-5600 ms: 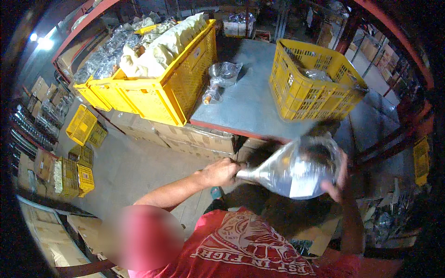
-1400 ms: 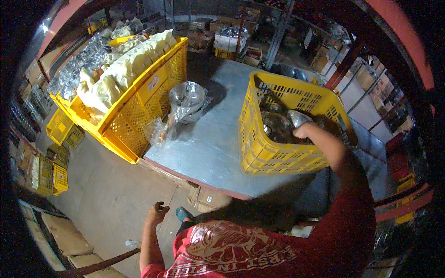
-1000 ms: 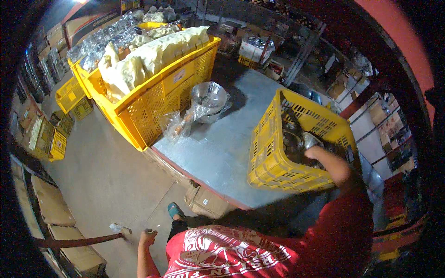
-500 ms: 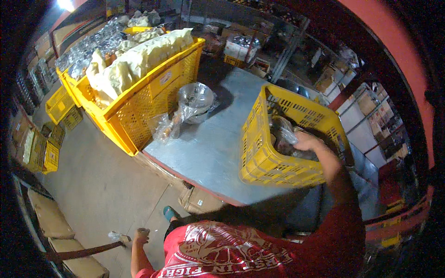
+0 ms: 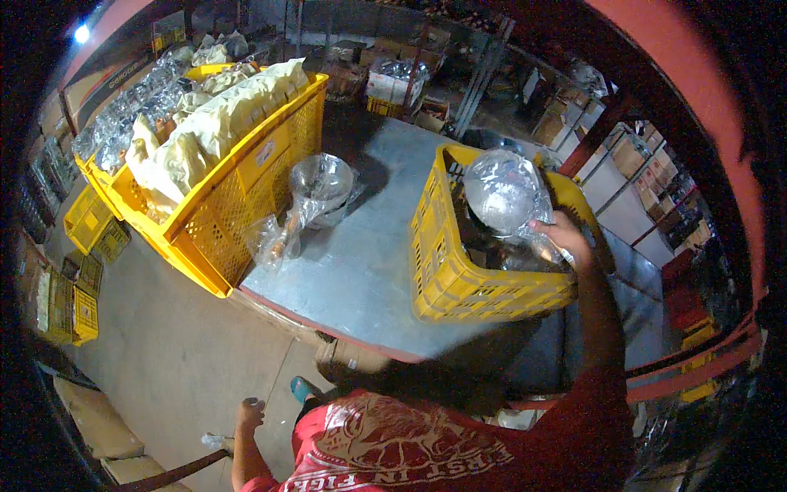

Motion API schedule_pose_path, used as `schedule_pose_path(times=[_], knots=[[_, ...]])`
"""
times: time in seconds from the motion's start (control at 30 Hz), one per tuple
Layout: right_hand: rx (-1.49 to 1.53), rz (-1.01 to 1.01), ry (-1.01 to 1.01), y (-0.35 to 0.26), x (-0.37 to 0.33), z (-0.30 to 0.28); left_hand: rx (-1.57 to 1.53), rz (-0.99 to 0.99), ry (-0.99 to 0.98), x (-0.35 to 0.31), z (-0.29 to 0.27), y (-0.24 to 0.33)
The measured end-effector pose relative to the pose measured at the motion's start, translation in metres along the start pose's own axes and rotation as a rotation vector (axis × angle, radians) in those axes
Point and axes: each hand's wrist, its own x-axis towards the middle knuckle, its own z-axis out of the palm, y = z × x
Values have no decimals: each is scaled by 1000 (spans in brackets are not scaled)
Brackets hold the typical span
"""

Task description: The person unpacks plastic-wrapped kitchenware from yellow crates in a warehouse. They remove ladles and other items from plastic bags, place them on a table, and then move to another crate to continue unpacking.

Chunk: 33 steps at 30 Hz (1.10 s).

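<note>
My right hand [image 5: 566, 238] is closed around the handle of a round, shiny metal saucepan [image 5: 502, 193] in clear plastic wrap. The saucepan is tilted above the yellow crate [image 5: 447, 283] at the right of the table. Dark contents in that crate are partly hidden beneath it. Another plastic-wrapped saucepan [image 5: 324, 184] stands in the middle of the table, its wrapped handle reaching toward the near left. Low at my left side, my left hand [image 5: 250, 412] hangs over the floor, its fingers loosely bent and apart, holding nothing.
A large yellow crate [image 5: 246, 180], piled with plastic-wrapped and cream-wrapped goods, stands at the table's left end. The metal table [image 5: 352, 279] has a red near edge. Cardboard boxes [image 5: 98, 418] and small yellow crates [image 5: 86, 217] line the left; loaded shelves rise behind.
My right hand has come up from inside the right crate, lifting the wrapped saucepan into sight. My left hand stays low. The whole view has shifted slightly.
</note>
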Motion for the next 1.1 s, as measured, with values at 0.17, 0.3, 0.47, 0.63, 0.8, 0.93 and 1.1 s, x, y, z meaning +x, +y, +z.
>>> schedule_pose_path(times=[0.17,0.3,0.47,0.63,0.8,0.93,1.1], knots=[[578,-25,102,-3,-1,-2,-106,169,39,12,0,20],[257,-89,166,-19,2,-8,-14,314,50,13,14,72],[186,-200,183,-60,-3,-8,-95,532,-27,-38,51,183],[86,-430,314,-132,-23,-7,-220,875,-335,-112,112,308],[-73,-351,403,-201,-77,48,-120,1044,-659,-174,173,379],[268,-221,261,-245,-121,102,-254,1028,-767,-197,206,408],[558,-445,142,-267,-129,183,-764,749,-956,-199,177,391]])
